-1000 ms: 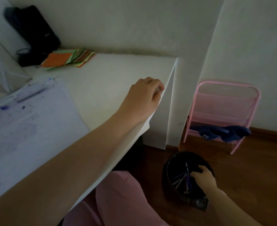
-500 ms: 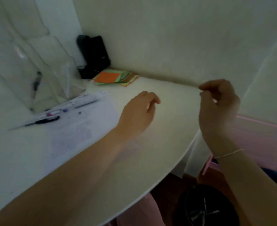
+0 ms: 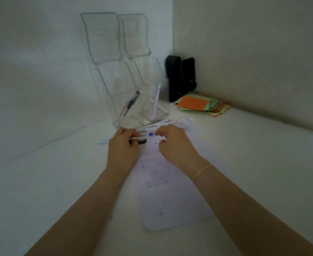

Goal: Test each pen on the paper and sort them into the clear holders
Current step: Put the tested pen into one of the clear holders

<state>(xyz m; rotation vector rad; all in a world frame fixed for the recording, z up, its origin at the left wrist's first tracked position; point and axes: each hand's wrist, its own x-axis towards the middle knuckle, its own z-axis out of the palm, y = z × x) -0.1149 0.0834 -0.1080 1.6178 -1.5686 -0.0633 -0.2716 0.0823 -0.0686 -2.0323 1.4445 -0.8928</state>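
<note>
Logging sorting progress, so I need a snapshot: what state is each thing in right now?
Left hand: pinches a pen.
Right hand: fingers curled; any grip unclear.
Left holder: one dark pen inside.
Right holder: white pen upright inside.
Paper: flat, scribbled.
Loose pens: lying unsorted.

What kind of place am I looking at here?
Probably a home desk or study corner: a white desk set against two walls, clear holders with pens in them, a scribbled test paper and a stack of coloured sticky notes.
</note>
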